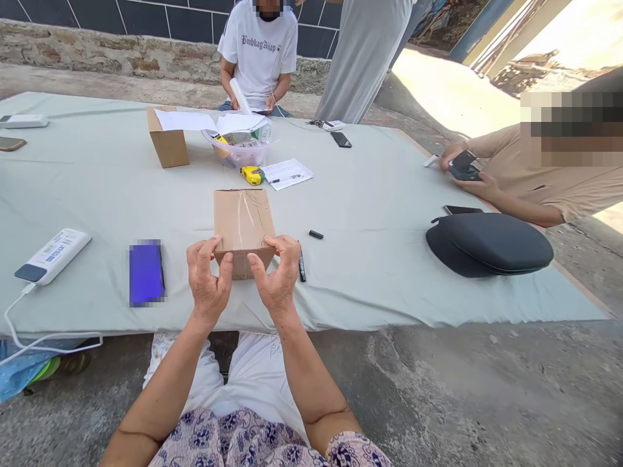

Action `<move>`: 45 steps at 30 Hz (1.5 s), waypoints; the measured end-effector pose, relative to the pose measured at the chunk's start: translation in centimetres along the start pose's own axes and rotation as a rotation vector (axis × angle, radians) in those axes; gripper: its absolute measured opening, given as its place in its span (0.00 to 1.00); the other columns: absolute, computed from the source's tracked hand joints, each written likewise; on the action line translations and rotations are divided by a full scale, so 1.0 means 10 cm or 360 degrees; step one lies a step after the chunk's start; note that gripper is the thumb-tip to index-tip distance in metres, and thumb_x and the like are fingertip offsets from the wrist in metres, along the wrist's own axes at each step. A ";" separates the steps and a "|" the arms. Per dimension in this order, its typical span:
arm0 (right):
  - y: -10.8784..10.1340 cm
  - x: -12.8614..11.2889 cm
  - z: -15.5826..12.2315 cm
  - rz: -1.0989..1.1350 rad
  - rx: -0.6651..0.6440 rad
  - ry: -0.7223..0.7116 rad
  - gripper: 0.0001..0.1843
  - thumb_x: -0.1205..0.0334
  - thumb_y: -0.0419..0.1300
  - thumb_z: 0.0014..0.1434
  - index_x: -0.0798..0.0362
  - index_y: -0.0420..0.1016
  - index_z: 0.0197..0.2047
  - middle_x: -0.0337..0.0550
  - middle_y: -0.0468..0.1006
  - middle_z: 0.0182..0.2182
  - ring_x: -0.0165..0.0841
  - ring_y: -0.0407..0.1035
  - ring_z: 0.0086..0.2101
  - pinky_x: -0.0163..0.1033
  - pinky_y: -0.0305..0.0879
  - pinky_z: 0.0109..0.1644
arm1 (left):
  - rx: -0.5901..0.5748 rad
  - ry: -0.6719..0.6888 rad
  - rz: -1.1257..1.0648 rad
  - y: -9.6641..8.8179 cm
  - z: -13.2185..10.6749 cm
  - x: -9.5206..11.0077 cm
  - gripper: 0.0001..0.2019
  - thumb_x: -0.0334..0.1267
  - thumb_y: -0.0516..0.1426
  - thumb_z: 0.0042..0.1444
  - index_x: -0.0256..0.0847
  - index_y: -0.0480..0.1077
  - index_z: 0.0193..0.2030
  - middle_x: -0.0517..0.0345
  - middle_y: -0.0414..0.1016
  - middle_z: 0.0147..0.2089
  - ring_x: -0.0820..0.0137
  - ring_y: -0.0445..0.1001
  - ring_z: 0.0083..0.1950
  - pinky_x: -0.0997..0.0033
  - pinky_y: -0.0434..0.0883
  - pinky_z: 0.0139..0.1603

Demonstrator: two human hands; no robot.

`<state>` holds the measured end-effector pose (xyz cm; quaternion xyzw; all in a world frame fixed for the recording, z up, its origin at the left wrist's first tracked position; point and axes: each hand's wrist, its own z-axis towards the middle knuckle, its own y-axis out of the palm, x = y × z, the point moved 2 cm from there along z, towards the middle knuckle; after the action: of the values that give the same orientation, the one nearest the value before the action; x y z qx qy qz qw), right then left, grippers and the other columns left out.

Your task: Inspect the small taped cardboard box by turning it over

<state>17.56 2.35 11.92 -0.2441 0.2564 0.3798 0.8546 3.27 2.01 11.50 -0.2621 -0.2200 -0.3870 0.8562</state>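
A small brown cardboard box (pixel 244 217) stands on the cloth-covered table in front of me, its top closed and marked with thin drawn lines. My left hand (pixel 208 279) grips the box's near left corner, thumb on the front face and fingers along the side. At the near right corner my right hand (pixel 276 275) holds it the same way, thumb on the front and fingers at the top edge. Just beside my right hand lies a black marker (pixel 302 266), with its black cap (pixel 316 234) apart from it, farther right.
A blurred blue-purple object (pixel 146 272) and a white power bank (pixel 53 256) with a cable lie left. Beyond are another cardboard box (pixel 169 146), a plastic basket (pixel 238 154), a yellow tape measure (pixel 252 174) and a written sheet (pixel 288 174). A black case (pixel 491 243) lies right. Other people are around the table.
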 end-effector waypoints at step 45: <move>0.09 0.87 -0.53 0.0503 -0.0293 0.0462 0.22 0.47 0.55 0.67 0.49 0.77 0.56 0.48 0.80 0.46 0.34 0.74 0.43 0.41 0.73 0.45 | -0.0201 -0.0444 -0.0459 0.23 -0.47 -0.74 0.24 0.55 0.55 0.64 0.43 0.63 0.60 0.44 0.67 0.57 0.61 0.69 0.58 0.64 0.74 0.49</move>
<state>20.56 4.19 2.32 -0.3298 0.3759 0.4917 0.7128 1.40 4.42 2.96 -0.3322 -0.3469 -0.4785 0.7350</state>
